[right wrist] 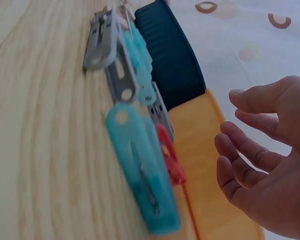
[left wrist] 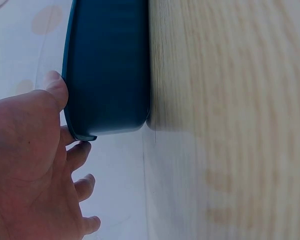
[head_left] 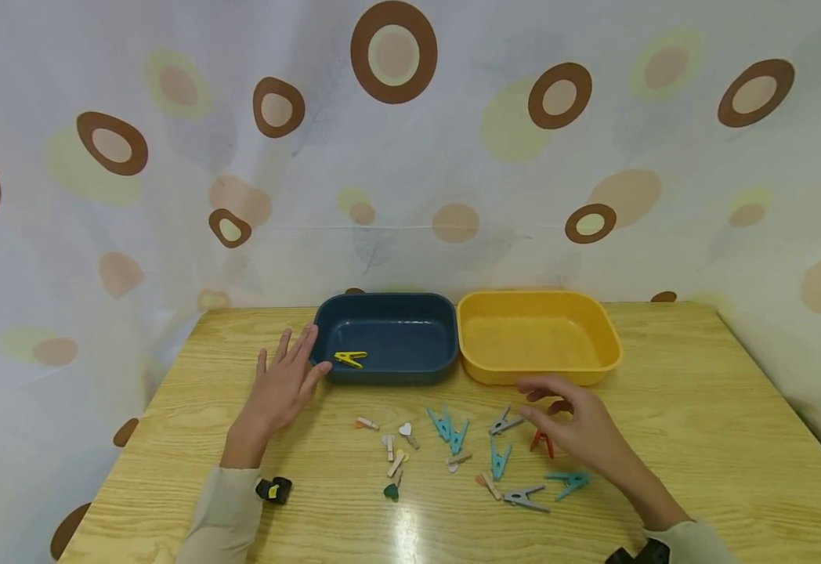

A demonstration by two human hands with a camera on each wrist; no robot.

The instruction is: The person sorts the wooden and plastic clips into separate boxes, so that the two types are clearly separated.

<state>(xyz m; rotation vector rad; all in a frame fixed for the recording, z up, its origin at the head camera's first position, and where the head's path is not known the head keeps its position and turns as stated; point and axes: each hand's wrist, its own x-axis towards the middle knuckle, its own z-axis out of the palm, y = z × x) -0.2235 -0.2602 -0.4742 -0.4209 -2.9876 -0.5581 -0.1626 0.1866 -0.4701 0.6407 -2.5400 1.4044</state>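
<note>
At the left end of the dark blue tray (head_left: pixel 382 377) is my left hand (head_left: pixel 283 392), its fingers fairly straight; in the left wrist view its thumb touches the rim. A yellow clothespin (head_left: pixel 350 359) lies inside that tray. My right hand (head_left: pixel 580 427) hovers over the table near the yellow tray's front, fingers loosely bent with nothing between them. Just below it is a red clothespin (head_left: pixel 542 443). A grey clothespin (head_left: pixel 505 423) and a teal clothespin (head_left: pixel 569 482) lie close by. In the right wrist view, the right hand (right wrist: pixel 270 155) is apart from the clothespins.
The yellow tray (head_left: pixel 540 376) stands against the blue one's right side. Several small wooden pegs, one with a green heart (head_left: pixel 392 491), lie scattered mid-table. More teal clothespins (head_left: pixel 500 458) and another grey clothespin (head_left: pixel 526 498) lie to their right. A patterned cloth (head_left: pixel 410 157) hangs behind the table.
</note>
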